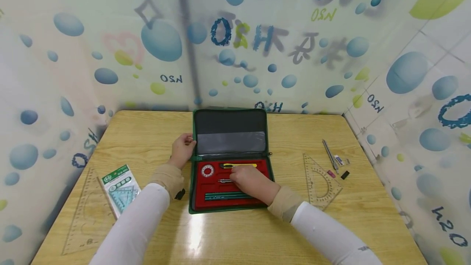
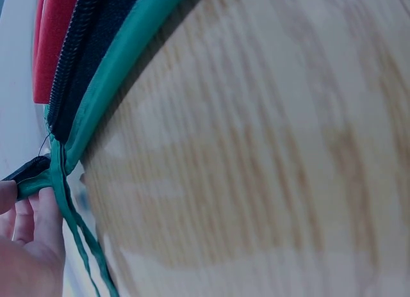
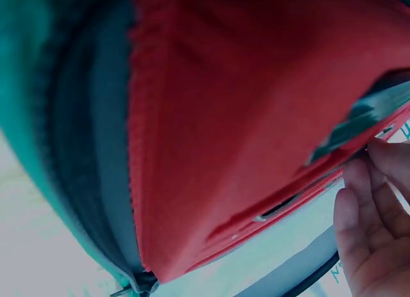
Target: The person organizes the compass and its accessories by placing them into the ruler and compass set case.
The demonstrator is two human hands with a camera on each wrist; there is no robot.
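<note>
A green zippered case lies unfolded on the table, its black lid raised at the back. My left hand grips the lid's left edge; in the left wrist view the left hand has thumb and fingers around the green and black rim. Over the red tray, my right hand pinches at a thin silver drawing tool in its slot, partly hidden by the fingers. The tray also holds a white ring-shaped piece, a yellow and black cutter and green pencils.
At left lie a clear set square and a packet of rulers, with a small black item beside the case. A second set square, a metal compass and a black eraser-like block lie at right.
</note>
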